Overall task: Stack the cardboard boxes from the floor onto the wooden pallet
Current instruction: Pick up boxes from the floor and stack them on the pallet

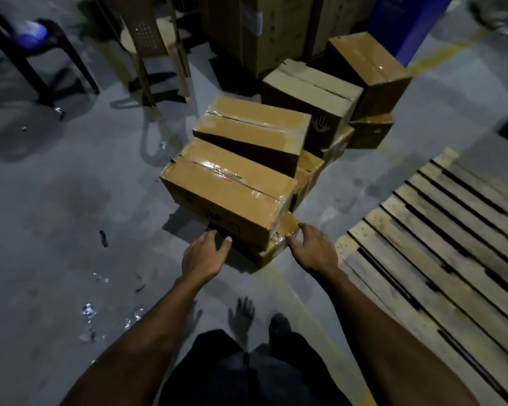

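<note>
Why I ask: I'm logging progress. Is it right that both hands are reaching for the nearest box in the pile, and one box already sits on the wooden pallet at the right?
Not quite. The head view shows the left hand and right hand reaching for the nearest box, but the wooden pallet at the right has no box on it; its visible slats are bare.

Floor [56, 186]: grey concrete, dim light, dark stains. Clear tape scraps [90, 313] scattered lower left. Yellow painted line [449, 49] runs upper right. Beige plastic chair [156, 51] at top; dark chair [38, 54] far left. Blue bin [405, 22] top right.
</note>
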Motion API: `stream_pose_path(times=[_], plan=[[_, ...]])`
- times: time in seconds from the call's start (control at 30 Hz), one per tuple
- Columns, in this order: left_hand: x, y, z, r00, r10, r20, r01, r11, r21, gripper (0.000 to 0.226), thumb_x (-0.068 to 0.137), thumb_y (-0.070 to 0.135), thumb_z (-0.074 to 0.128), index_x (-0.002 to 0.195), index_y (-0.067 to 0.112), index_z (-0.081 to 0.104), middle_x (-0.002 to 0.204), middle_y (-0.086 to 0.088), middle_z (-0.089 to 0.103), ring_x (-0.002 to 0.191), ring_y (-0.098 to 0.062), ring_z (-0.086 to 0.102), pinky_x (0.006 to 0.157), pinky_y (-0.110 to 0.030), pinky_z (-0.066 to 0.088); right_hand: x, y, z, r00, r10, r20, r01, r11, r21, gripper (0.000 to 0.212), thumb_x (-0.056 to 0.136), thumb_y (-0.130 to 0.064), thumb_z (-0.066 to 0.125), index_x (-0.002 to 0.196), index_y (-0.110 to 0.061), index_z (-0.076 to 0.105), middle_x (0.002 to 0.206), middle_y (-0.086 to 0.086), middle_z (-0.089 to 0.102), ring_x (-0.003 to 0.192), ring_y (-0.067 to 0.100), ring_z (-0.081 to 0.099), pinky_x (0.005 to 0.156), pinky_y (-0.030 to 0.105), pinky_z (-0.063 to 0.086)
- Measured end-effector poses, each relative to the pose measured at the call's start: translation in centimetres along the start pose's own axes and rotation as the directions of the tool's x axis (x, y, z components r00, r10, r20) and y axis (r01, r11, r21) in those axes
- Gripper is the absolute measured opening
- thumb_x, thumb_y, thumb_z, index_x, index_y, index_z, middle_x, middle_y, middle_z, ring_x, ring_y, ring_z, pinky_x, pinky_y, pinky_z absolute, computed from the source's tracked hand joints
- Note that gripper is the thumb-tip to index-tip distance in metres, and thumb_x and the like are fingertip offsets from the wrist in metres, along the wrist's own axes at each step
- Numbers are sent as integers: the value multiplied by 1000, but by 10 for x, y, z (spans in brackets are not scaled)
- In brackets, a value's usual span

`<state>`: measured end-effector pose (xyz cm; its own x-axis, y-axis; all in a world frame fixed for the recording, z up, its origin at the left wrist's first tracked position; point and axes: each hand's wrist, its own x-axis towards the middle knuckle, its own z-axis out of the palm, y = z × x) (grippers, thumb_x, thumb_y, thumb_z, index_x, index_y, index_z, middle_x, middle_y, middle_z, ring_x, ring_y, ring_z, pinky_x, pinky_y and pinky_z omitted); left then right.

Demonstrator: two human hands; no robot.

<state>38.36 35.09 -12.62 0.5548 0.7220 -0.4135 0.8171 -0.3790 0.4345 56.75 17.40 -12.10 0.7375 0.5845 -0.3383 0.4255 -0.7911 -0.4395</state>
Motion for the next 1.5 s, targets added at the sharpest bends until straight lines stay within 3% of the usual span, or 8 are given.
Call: stream_pose_path(times=[0.3,0.6,0.77,0.93,1.13,1.27,1.33,1.5], plan=[[122,31,-19,952,-303,51,301,887,-350,68,101,60,41,153,16,38,155,-12,42,140,-33,42,114,-44,36,159,-42,-31,990,-84,114,94,992,-82,72,97,-66,36,151,-18,38,155,9,44,140,32,40,111,53,37],[282,-11,0,776,-563,286,579,453,-678,66,101,52,49,144,3,47,145,-20,51,130,-40,49,112,-50,39,312,-92,18,981,-14,194,36,993,-113,72,97,-65,42,153,-19,35,156,11,41,141,35,39,112,54,37],[332,-35,33,669,-619,412,670,260,-696,96,82,77,52,152,12,42,154,-9,44,135,-37,46,111,-49,41,377,-92,48,966,39,256,3,987,-162,76,96,-68,42,154,-20,31,157,12,39,141,36,38,111,54,37],[367,-33,71,602,-640,477,652,48,-757,83,91,61,61,154,12,37,157,-11,39,141,-34,40,112,-44,37,437,-81,85,953,40,301,11,986,-167,92,85,-75,50,156,-21,25,155,12,40,138,37,41,108,58,40],[387,-21,123,560,-734,384,554,-14,-833,76,88,48,72,149,14,43,143,-11,53,128,-33,52,103,-42,45,480,-48,124,945,7,327,66,975,-213,99,82,-77,57,155,-17,27,152,13,42,136,36,44,109,56,39],[380,-13,151,571,-733,370,460,-88,-884,40,90,53,67,112,20,59,102,-3,66,91,-24,62,87,-37,48,501,-29,127,910,8,415,59,987,-148,102,74,-82,62,145,-12,39,140,14,52,123,35,54,98,51,49],[378,-9,159,572,-732,371,408,-138,-902,36,85,60,68,95,26,61,102,-4,69,92,-25,66,90,-40,53,509,-25,125,892,-19,451,80,990,-117,102,72,-83,62,141,-10,43,135,13,55,115,32,55,91,43,51],[381,-12,171,548,-737,396,318,-254,-913,101,37,84,81,118,24,66,117,-9,72,102,-33,71,93,-53,55,506,-21,128,904,-113,412,177,977,-121,98,74,-86,56,135,-9,48,114,5,57,99,22,54,82,38,50]])
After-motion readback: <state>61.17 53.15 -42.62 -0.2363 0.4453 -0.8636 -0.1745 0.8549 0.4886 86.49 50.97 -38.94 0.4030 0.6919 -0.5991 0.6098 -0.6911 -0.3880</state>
